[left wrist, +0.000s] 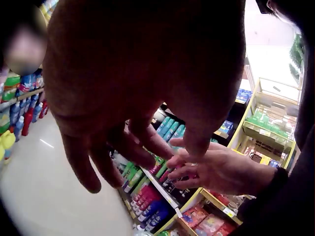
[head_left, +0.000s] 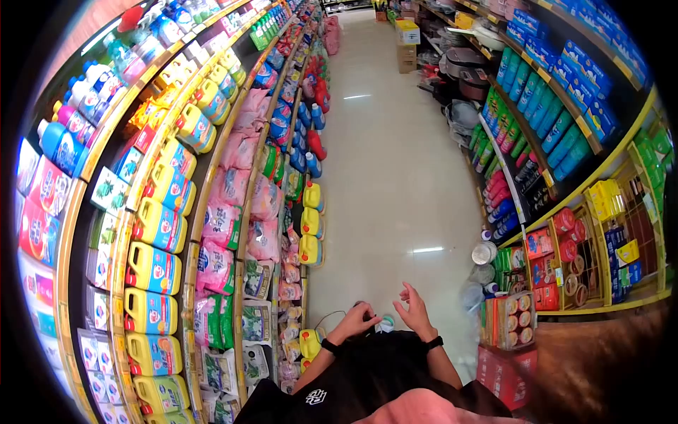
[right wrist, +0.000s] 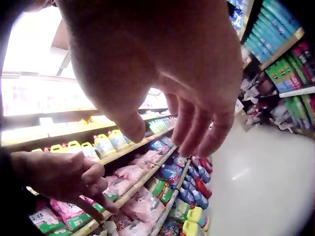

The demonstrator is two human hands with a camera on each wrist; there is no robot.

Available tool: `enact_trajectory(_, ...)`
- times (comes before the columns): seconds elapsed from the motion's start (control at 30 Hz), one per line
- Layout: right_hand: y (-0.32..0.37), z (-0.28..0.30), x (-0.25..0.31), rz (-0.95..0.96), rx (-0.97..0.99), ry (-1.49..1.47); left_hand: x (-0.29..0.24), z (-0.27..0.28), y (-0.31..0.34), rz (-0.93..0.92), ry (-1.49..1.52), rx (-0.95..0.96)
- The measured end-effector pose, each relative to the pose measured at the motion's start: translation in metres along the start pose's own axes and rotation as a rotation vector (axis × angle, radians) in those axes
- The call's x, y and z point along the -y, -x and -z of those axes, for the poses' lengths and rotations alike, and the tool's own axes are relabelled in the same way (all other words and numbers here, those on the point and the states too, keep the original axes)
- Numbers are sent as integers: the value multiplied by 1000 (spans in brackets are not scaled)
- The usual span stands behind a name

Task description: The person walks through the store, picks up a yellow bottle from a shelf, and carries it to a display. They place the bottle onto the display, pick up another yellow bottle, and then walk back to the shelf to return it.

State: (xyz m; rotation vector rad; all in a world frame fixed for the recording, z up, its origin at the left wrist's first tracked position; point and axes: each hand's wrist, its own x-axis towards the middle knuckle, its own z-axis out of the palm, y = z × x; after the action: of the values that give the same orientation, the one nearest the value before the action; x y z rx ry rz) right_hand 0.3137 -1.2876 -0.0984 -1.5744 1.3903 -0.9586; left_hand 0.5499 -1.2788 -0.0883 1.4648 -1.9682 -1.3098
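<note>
Both hands are held in front of the body, a short gap apart in the head view. The left hand [head_left: 358, 321] has its fingers loosely bent, and nothing shows in its grasp. The right hand [head_left: 417, 314] is raised with its fingers spread and relaxed, also holding nothing. Each wrist wears a dark band. Between the hands in the head view shows a small white and green round thing [head_left: 385, 324], partly hidden by the dark shirt. The left wrist view has the left hand [left wrist: 133, 83] large, its fingers pointing down.
On the left, shelves carry yellow detergent jugs [head_left: 157, 265] and pink bags [head_left: 219, 222]. Turquoise bottles [head_left: 558, 127] line the right shelves, above a yellow wire rack [head_left: 600, 309]. A red box [head_left: 505, 374] stands close on the right. The shiny aisle floor [head_left: 385, 177] runs ahead between them.
</note>
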Motion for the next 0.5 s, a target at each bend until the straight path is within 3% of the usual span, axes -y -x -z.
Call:
enact_trajectory(0.2,-19,3,-13,-44,-51,21,8,6,-45,19,58,43)
enact_trajectory(0.4,-75,12,-21,-93,-62,59,13,28,-106,-158,67,26)
enact_trajectory(0.5,-110,19,-24,-128,-55,84,17,40,-147,-98,134,68)
